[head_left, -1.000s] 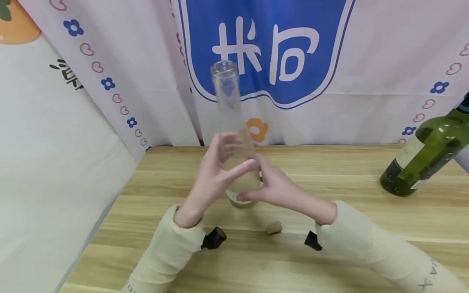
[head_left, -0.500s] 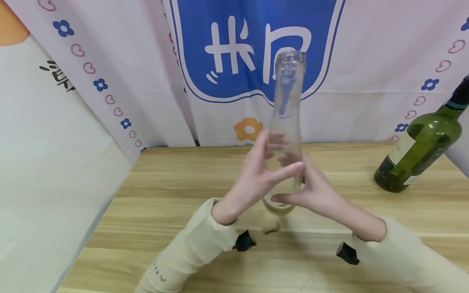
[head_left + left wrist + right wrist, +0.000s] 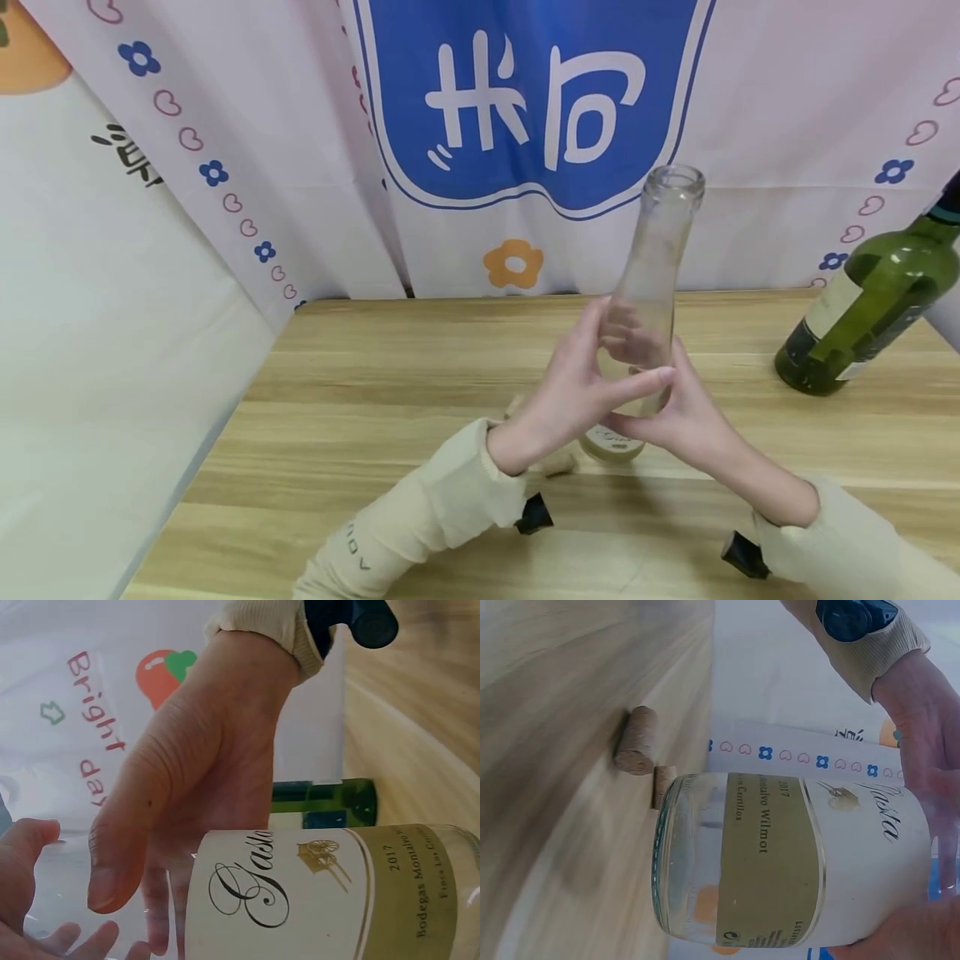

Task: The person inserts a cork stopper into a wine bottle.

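A white cloth backdrop point(image 3: 337, 192) printed with a blue shield, hearts and flowers hangs behind everything, its edges cut off by the frame. Before it spreads a pale wooden table point(image 3: 360, 367) with long yellowish grain. The tall clear glass bottle point(image 3: 649, 267), its open mouth uppermost and leaning slightly right in the head view, is between the two hands over the table; whether its base touches the wood is hard to tell. Near the table's right side stands a green glass wine bottle point(image 3: 873, 287), the top of its neck cut off. The left hand point(image 3: 573, 392) grips the clear bottle around the middle, thumb stretched across the front and separated from the other fingers, which show dimly through the glass. The right hand point(image 3: 675, 417) grips lower, thumb laid across the front above the label; its other fingers go behind the bottle and are mostly hidden. The white paper label point(image 3: 855, 855) with an olive band reads "2017", its script name partly covered. Each cream cuff carries a black device point(image 3: 745, 556), partly tucked out of sight. Smallest are two tan cylindrical corks point(image 3: 637, 741) on the wood, the farther one partly hidden by the bottle's base in the right wrist view.
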